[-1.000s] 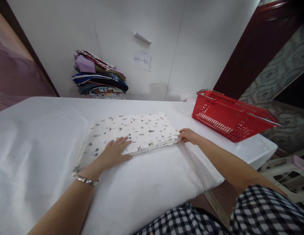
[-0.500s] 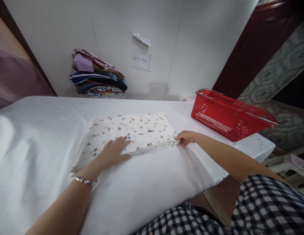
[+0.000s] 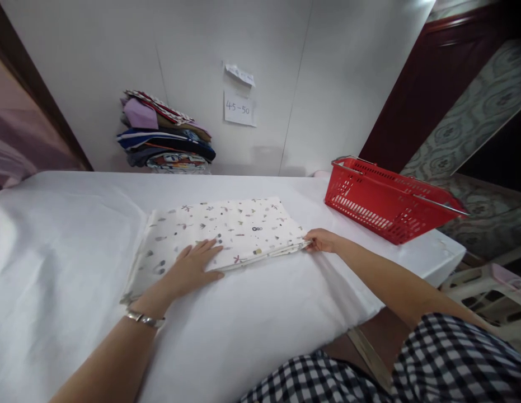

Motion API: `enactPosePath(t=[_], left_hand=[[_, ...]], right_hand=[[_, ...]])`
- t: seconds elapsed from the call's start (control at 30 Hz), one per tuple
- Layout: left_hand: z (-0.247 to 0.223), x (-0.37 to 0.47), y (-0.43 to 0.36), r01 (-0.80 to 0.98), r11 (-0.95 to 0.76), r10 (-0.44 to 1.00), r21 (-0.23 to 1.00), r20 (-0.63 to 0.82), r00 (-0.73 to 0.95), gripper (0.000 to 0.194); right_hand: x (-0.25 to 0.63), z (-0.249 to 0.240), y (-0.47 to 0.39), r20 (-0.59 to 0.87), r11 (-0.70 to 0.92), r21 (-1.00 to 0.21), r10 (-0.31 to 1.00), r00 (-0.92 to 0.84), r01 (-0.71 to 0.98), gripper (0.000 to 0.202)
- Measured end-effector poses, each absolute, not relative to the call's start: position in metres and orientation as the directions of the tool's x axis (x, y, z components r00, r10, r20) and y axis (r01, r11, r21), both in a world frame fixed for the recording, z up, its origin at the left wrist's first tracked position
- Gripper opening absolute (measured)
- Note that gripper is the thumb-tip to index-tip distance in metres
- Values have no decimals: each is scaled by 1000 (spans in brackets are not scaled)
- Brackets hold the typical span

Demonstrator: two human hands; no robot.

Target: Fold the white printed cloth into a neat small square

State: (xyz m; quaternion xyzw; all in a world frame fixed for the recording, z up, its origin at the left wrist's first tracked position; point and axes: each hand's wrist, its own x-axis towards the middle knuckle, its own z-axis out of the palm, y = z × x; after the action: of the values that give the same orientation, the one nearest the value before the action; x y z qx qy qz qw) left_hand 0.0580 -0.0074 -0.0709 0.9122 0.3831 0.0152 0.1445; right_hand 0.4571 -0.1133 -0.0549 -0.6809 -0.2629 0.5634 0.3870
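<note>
A white cloth with small printed figures (image 3: 239, 226) lies folded in a long flat shape on the white-covered table. My left hand (image 3: 195, 266) rests flat on its near left part, fingers spread and holding nothing. With my right hand (image 3: 321, 240) I pinch the near right corner of the cloth. Folded layers show along the near edge beside that hand. A metal bracelet (image 3: 145, 319) is round my left wrist.
The white table (image 3: 252, 313) reaches the wall. A stack of folded fabrics (image 3: 168, 134) stands at the back left. A red basket (image 3: 390, 201) sits at the right end, beyond my right forearm. Paper marked "45-50" (image 3: 239, 109) hangs on the wall.
The camera view has shifted slightly. Both hands keep nearly the same places on the cloth, and its near right corner looks pulled a little outward.
</note>
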Motion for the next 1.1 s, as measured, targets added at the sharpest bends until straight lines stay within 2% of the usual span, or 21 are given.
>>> enactPosePath(t=[0.23,0.47,0.63,0.73,0.93,1.03,1.1], left_hand=[[-72,58,-5,692,-675,701,255,-69,710,70],[-76,57,-2,692,-680,701,244,-61,710,71],[-74,58,-7,706,-675,713,212,-59,699,70],[-73,66,-16,697,-696,711,173,27,703,71],[-62,128,-53,522,-843,538,130,209,817,65],[-56,185,-71,428,-894,449,134,263,854,69],[-55,224,-78,413,-898,441,153,278,853,74]], right_hand=[[460,-60,-120,-538,-533,-842,823,182,-82,17],[461,-56,-119,-527,-525,-848,826,200,-64,16],[456,-52,-122,-428,-413,-903,885,182,-116,36],[452,-55,-126,-386,-355,-918,900,202,-175,42],[442,-67,-130,-267,-207,-955,909,321,-211,31],[436,-72,-128,-216,-136,-964,904,370,-229,31],[433,-76,-125,-180,-87,-966,902,392,-243,31]])
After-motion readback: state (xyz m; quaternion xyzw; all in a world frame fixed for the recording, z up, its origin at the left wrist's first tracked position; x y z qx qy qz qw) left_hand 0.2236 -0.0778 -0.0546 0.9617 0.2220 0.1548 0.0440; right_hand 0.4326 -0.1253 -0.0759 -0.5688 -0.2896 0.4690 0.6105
